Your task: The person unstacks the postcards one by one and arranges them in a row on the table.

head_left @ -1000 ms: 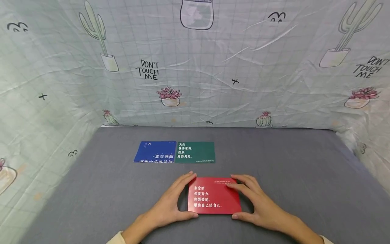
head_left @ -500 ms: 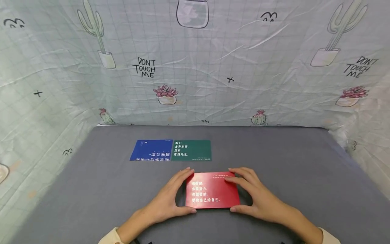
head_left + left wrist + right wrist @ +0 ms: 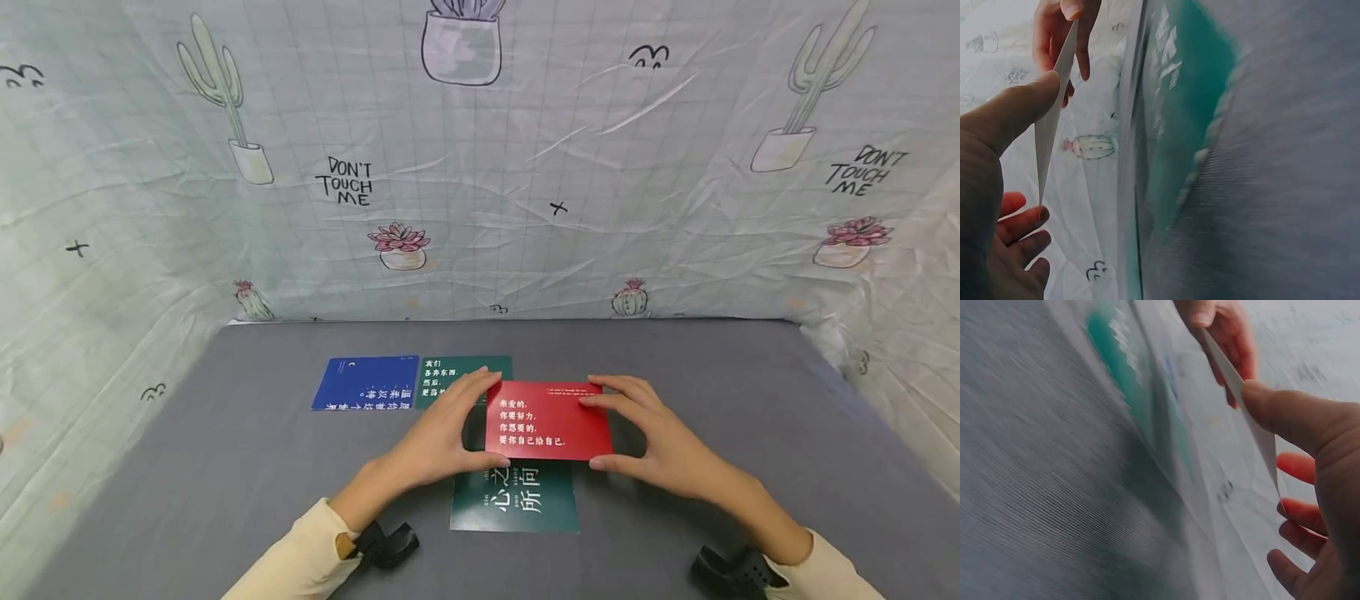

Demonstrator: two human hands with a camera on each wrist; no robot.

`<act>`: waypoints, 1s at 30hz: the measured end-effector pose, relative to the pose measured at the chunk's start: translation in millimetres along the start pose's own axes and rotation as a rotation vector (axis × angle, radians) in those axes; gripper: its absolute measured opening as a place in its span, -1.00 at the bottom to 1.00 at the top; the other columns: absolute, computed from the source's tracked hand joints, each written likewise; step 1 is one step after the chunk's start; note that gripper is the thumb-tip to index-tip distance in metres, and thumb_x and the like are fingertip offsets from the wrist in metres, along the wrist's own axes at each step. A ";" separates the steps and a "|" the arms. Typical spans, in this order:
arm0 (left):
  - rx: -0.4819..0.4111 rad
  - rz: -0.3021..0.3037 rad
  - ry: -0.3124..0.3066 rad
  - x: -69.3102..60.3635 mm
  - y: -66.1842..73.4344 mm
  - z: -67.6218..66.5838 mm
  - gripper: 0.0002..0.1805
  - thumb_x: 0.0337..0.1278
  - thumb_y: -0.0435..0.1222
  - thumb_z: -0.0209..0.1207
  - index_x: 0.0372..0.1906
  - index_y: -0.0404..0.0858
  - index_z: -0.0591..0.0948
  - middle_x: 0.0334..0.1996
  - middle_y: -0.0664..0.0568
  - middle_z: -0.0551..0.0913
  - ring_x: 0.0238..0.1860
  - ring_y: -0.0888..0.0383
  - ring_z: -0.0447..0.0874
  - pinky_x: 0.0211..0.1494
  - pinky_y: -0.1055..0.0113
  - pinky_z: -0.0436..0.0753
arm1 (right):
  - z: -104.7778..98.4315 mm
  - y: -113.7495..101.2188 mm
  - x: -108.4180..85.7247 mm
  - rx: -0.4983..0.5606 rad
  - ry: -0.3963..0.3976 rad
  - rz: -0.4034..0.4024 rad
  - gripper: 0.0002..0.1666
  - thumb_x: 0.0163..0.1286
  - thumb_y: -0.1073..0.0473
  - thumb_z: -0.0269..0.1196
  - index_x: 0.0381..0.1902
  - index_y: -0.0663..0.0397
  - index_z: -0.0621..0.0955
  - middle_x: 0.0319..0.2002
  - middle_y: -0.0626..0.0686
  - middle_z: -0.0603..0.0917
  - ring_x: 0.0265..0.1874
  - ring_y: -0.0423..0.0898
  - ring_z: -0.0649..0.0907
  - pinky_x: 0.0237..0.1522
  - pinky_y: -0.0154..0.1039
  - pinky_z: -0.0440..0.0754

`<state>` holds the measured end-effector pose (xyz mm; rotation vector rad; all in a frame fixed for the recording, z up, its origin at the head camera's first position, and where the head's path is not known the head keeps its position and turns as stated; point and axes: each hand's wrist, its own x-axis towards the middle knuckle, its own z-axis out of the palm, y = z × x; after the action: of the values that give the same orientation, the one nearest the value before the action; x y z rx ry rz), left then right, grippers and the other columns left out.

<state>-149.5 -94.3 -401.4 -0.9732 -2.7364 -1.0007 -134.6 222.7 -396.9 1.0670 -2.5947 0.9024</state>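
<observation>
A red card (image 3: 549,421) with white writing is held in the air by both hands in the head view. My left hand (image 3: 435,437) grips its left edge between thumb and fingers, and my right hand (image 3: 663,437) grips the right edge likewise. Under it a dark green card (image 3: 515,504) with large white characters lies on the grey table. In the left wrist view the held card (image 3: 1054,128) shows nearly edge-on, pale on that side, pinched by the left hand (image 3: 1007,162). The right wrist view has the card (image 3: 1257,428) between the right hand's (image 3: 1310,487) thumb and fingertips.
Farther back on the grey table (image 3: 675,358), a blue card (image 3: 365,383) lies beside another green card (image 3: 465,367), the latter partly covered by the left hand and red card. A cloth (image 3: 480,183) printed with cacti hangs behind and at the sides.
Both hands have raised the red card and moved it slightly forward and right. The dark green card beneath it has come into view, and more of both sleeves and wrist straps shows.
</observation>
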 end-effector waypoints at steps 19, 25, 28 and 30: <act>0.026 0.011 -0.058 53.6 -12.2 9.6 0.03 -0.16 -0.02 0.45 0.44 -0.18 0.19 0.44 -0.07 0.14 0.44 0.01 0.05 0.33 -0.02 0.30 | -19.9 38.5 13.6 -0.007 -0.010 0.095 -0.22 0.05 0.03 0.49 0.25 -0.03 0.48 0.35 0.09 0.28 0.27 0.05 0.21 -0.14 0.09 0.64; 0.014 -0.004 -0.096 62.6 -15.8 14.0 0.01 -0.13 -0.06 0.44 0.44 -0.19 0.19 0.45 -0.07 0.12 0.46 0.06 -0.02 0.35 0.02 0.27 | -20.2 46.3 14.5 -0.007 -0.016 0.112 -0.22 0.05 0.05 0.49 0.25 -0.02 0.48 0.35 0.10 0.28 0.27 0.07 0.21 -0.17 0.10 0.65; 0.001 -0.012 -0.086 66.1 -17.6 14.3 0.01 -0.15 -0.05 0.44 0.43 -0.19 0.21 0.45 -0.07 0.12 0.46 0.05 -0.01 0.35 -0.02 0.27 | -21.3 50.8 16.2 -0.002 -0.028 0.129 -0.23 0.07 0.03 0.48 0.26 -0.03 0.48 0.36 0.09 0.27 0.27 0.08 0.20 -0.14 0.12 0.63; 0.003 -0.011 -0.079 68.9 -19.6 14.6 0.01 -0.17 -0.04 0.45 0.43 -0.19 0.22 0.45 -0.05 0.13 0.46 0.06 -0.02 0.35 -0.03 0.26 | -22.6 53.7 17.4 -0.001 -0.036 0.142 -0.23 0.08 0.01 0.47 0.26 -0.04 0.48 0.37 0.07 0.26 0.28 0.08 0.19 -0.11 0.13 0.61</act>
<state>-213.9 -59.7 -405.3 -1.0203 -2.8083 -0.9807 -185.4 256.1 -397.0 0.9165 -2.7288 0.9202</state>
